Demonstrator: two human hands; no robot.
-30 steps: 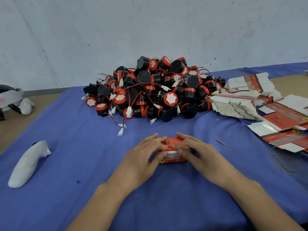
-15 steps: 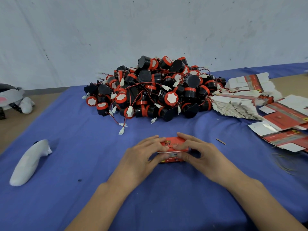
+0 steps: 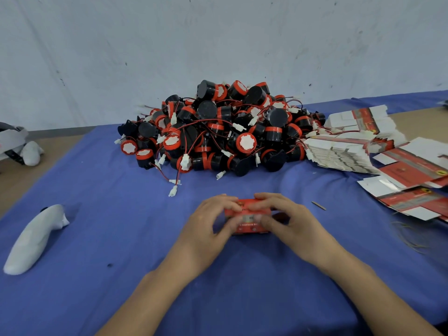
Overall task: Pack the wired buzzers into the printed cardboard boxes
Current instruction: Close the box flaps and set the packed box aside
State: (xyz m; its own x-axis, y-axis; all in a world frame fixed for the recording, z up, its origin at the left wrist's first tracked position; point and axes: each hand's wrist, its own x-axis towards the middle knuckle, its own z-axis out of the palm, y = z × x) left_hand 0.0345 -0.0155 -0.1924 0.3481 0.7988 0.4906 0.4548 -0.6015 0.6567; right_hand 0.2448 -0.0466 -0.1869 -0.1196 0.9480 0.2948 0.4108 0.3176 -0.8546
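**Closing a printed cardboard box on the blue-covered counter.** The left hand and right hand grasp the small red box from either side, near the counter's front middle. The fingers of both hands curl over its top edge, and the thumbs lie against its near face. The box's contents are hidden, so it cannot be told whether a buzzer is already inside.

Behind the hands, well apart from them, lies the pile of wired buzzers. They have black bodies with red collars, and their thin leads and white connectors are tangled together. Right of the pile sits a stack of flat box blanks, with loose blanks fanned out nearer the counter's right edge. A white handheld controller lies at far left, and a small stick lies near the right hand.

Likely risks:
- A lead or connector caught under the flap would keep the box from shutting.
- Too firm a squeeze could crease the thin card.
- Pulling the next buzzer from the tangle may drag its neighbours along.
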